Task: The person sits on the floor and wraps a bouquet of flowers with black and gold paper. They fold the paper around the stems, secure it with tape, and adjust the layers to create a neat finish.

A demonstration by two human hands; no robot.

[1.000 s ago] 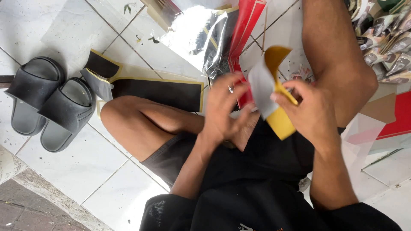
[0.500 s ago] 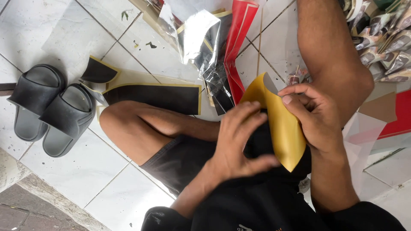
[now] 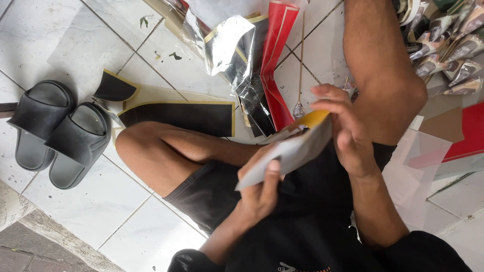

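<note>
a: head view, looking down. person sits cross-legged on a white tiled floor (image 3: 75, 211). what do the hands have?

b: both are on one sheet (image 3: 290, 151), flat, pale grey on the face turned up, yellow along its far edge. it sits over the lap, between the knees, tilted, far end higher.

a: left hand?

b: left hand (image 3: 262, 194) is closed on the sheet's near corner, thumb pressed on top of the grey face, fingers under. clamped on it.

a: right hand?

b: right hand (image 3: 345, 131) is at the yellow far end. fingers curl over that edge and touch it; upper fingers are spread apart above it. whether it pinches firmly or only rests there, cannot tell.

a: what lies around?

b: on the floor past the left knee, a black panel with gold border (image 3: 176, 117), flat, partly under the leg. a smaller black curved piece (image 3: 115, 88) just beside its left end. beyond the sheet, a red folded strip (image 3: 275, 55) lies next to crumpled clear plastic film (image 3: 227, 45) over dark pieces.

a: left edge?

b: a pair of dark grey slide sandals (image 3: 55, 136), side by side, touching, well apart from the hands.

a: right edge?

b: a heap of small wrapped packets (image 3: 443, 48) at the top right corner, past the right knee. below it, a red sheet (image 3: 466, 133) and a clear plastic sleeve (image 3: 421, 161) on the floor near the right forearm.
</note>
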